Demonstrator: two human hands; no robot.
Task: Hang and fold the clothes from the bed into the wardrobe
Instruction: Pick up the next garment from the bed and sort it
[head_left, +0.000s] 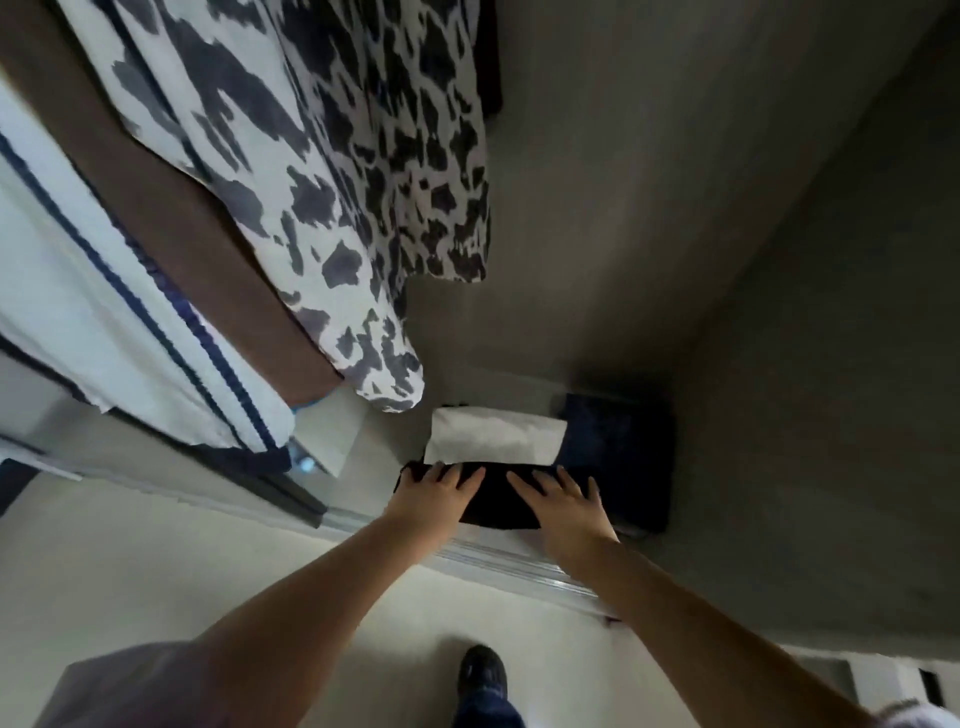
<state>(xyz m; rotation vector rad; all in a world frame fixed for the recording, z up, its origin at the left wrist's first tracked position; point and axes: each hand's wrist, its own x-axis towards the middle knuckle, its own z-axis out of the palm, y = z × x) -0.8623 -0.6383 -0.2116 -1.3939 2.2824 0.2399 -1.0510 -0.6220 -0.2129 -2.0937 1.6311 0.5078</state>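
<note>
Our hands on the black garment at the wardrobe floor

We press our left hand (434, 493) and right hand (566, 501), fingers spread flat, on the folded black garment (493, 499) lying in front of a white folded piece (493, 436), beside a dark blue stack (618, 457).

Both hands (498, 496) press flat on folded black garment (493, 499).
</note>
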